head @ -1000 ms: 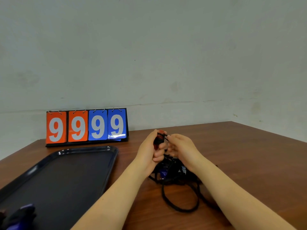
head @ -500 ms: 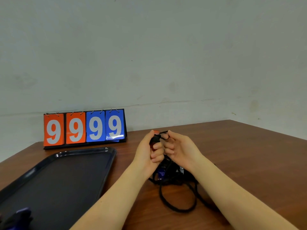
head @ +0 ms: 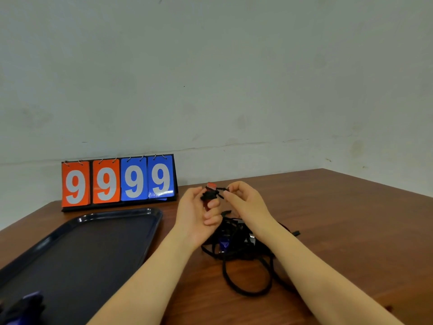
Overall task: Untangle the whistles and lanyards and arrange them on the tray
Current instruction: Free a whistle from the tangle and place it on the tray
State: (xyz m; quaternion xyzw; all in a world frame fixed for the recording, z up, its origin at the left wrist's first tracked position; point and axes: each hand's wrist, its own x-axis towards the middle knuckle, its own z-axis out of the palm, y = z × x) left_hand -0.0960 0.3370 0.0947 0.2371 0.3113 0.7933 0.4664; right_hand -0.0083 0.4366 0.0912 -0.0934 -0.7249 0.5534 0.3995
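A red whistle (head: pixel 209 193) with black cord wound about it is held above the surface (head: pixel 339 231), between the two hands and just in front of the scoreboard's right end. The left hand (head: pixel 195 215) grips the whistle with curled fingers, palm turned toward the right hand. The right hand (head: pixel 246 202) pinches a short stretch of black lanyard cord (head: pixel 220 189) between thumb and forefinger, beside the top of the whistle; its other fingers are curled. Below the hands, a tangle of black lanyards (head: pixel 236 242) lies on the wooden surface, partly hidden by the right wrist. A blue whistle (head: pixel 224 243) sits within the tangle, and a long black loop (head: pixel 248 277) trails from it toward the viewer. How many more whistles the tangle contains cannot be told. A dark tray (head: pixel 145 231) lies on the surface to the left of the tangle, well apart from it. At the tray's near left corner a blue-and-black item (head: pixel 25 306) is cut off by the picture edge and is too blurred to identify. A flip scoreboard (head: pixel 118 181) stands at the back of the surface against a pale wall (head: pixel 210 78), showing two orange and two blue cards, each reading 9
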